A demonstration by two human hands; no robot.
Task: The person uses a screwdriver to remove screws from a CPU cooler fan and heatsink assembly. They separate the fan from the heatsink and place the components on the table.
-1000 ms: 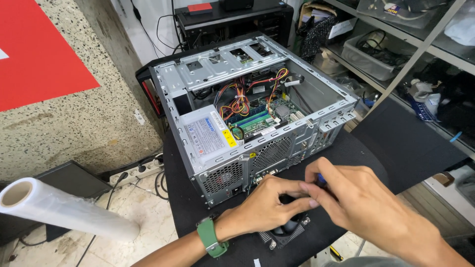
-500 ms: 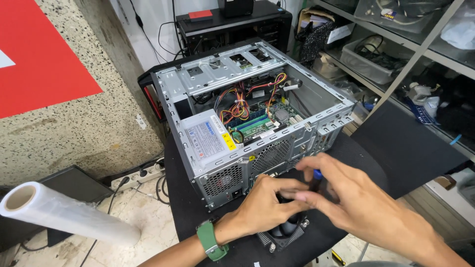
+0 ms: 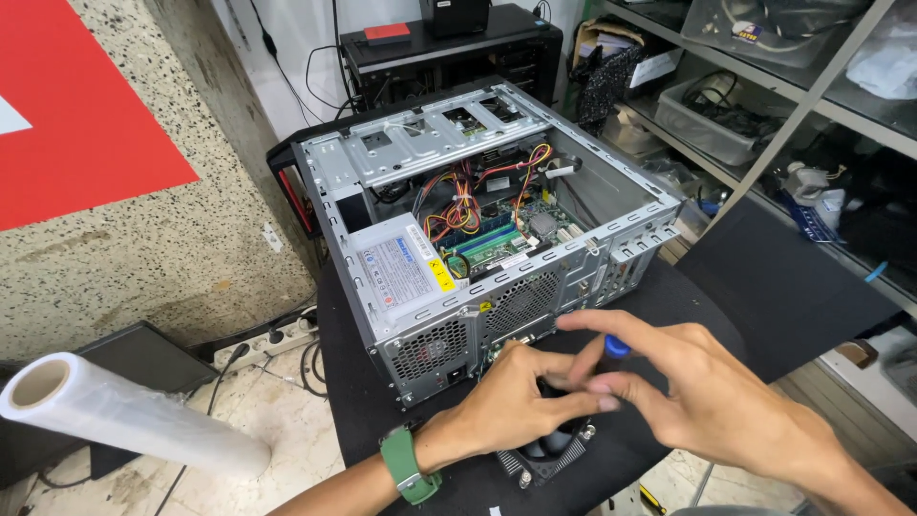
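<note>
An open grey computer case (image 3: 478, 239) lies on its side on a black stool top (image 3: 363, 401), its wiring and boards exposed. In front of it lies a black cooler fan with a finned heatsink (image 3: 544, 459). My left hand (image 3: 516, 406), with a green wristband, rests on the cooler and steadies it. My right hand (image 3: 707, 401) holds a blue-handled screwdriver (image 3: 616, 347) upright over the cooler, fingers wrapped near its top. The tool's tip is hidden behind my fingers.
A roll of clear plastic wrap (image 3: 124, 416) sticks out at the lower left. A power strip (image 3: 272, 344) with cables lies on the floor. Metal shelves (image 3: 764, 105) with bins stand to the right, a black desk with devices (image 3: 449, 48) behind, and a speckled stone wall (image 3: 143, 239) to the left.
My right hand has shifted slightly on the screwdriver, fingers spreading and turning around the handle. The left hand stays on the cooler.
</note>
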